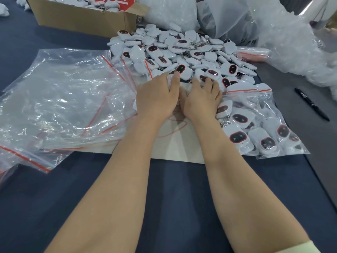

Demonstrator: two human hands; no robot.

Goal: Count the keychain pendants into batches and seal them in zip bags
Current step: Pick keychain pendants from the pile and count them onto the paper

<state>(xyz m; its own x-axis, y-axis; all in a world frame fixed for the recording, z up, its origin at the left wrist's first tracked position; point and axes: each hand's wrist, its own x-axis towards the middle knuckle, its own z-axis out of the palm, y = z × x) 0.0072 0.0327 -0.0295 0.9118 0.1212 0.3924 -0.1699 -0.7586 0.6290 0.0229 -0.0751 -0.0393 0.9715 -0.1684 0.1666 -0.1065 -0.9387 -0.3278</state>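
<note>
Zip bag (264,101) full of pendants (238,137)

Fingertips of left hand (156,95) hidden behind knuckles at pendant heap (182,48). Cardboard box (82,21), 11 o'clock, cropped by top edge; red label (116,1) unreadable. Red scribble (175,127) on paper (175,148) partly under right hand (200,101). Pen (311,104) lettering too small.
</note>
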